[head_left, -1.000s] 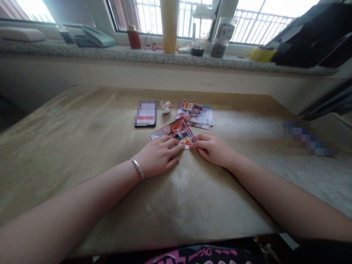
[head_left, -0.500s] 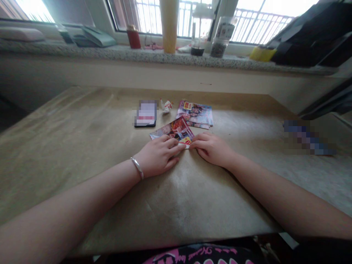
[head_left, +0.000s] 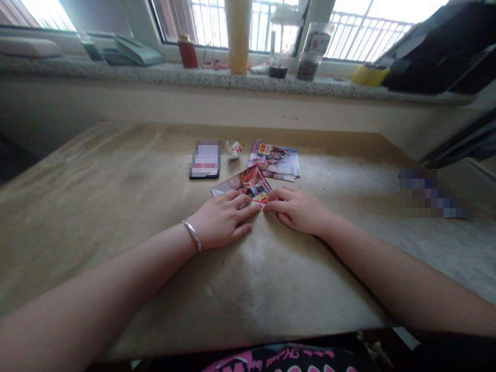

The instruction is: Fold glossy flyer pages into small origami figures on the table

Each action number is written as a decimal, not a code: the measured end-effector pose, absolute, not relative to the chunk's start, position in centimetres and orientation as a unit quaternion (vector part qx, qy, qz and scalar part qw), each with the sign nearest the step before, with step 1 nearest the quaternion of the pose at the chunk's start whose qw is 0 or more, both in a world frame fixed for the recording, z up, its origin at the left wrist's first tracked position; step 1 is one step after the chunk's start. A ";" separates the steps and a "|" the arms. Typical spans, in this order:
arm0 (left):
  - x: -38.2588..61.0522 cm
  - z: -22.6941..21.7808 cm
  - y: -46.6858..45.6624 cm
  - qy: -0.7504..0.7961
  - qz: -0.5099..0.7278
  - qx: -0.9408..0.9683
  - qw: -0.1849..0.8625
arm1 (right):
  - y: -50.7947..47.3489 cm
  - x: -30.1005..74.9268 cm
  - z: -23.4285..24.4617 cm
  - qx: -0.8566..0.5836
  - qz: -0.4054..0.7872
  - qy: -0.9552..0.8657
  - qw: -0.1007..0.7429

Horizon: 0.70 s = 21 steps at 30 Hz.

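Between both hands' fingers [head_left: 248, 202]: printed card [head_left: 244, 184] flat on table [head_left: 116, 206], pinned.

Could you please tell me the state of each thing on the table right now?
Leaflet: printed side up, near edge covered.
Left hand: open, pressed flat on the leaflet.
Right hand: curled at the leaflet's near corner; grip unclear.
Leaflet stack: lying flat, untouched.
Phone: lying flat, untouched.
Paper scrap: crumpled.

Home room, barred window [head_left: 360, 28], cluttered stone sill [head_left: 217, 78], table [head_left: 116, 206]
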<state>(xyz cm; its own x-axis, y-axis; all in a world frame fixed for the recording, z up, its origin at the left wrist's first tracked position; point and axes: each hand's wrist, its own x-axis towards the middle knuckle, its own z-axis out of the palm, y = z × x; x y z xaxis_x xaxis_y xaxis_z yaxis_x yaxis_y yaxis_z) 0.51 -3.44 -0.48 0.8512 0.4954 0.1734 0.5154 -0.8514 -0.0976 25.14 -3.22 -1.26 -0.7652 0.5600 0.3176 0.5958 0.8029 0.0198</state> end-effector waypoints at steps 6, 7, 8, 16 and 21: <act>0.4 -0.6 -3.5 -0.264 -0.082 -0.959 0.062 | -3.3 25.6 -0.6 -0.304 -0.070 -0.943 0.115; 0.4 -0.6 -3.5 -0.264 -0.082 -0.959 0.061 | -3.3 25.7 -0.5 -0.303 -0.073 -0.944 0.110; 0.4 -0.6 -3.4 -0.264 -0.083 -0.959 0.061 | -3.3 25.8 -0.5 -0.302 -0.076 -0.944 0.105; 0.6 -0.4 -3.5 -0.269 -0.064 -0.958 0.071 | -3.3 26.4 0.2 -0.304 -0.087 -0.945 0.080; 0.5 -0.4 -3.5 -0.265 -0.064 -0.959 0.072 | -3.4 26.6 0.5 -0.316 -0.070 -0.943 0.073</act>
<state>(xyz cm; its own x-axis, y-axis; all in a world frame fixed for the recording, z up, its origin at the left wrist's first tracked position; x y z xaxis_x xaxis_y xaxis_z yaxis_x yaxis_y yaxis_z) 0.50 -3.45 -0.41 0.8512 0.4996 0.1610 0.5180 -0.8491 -0.1038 26.58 -3.38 0.51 -0.7898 0.5856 0.1826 0.6061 0.7908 0.0853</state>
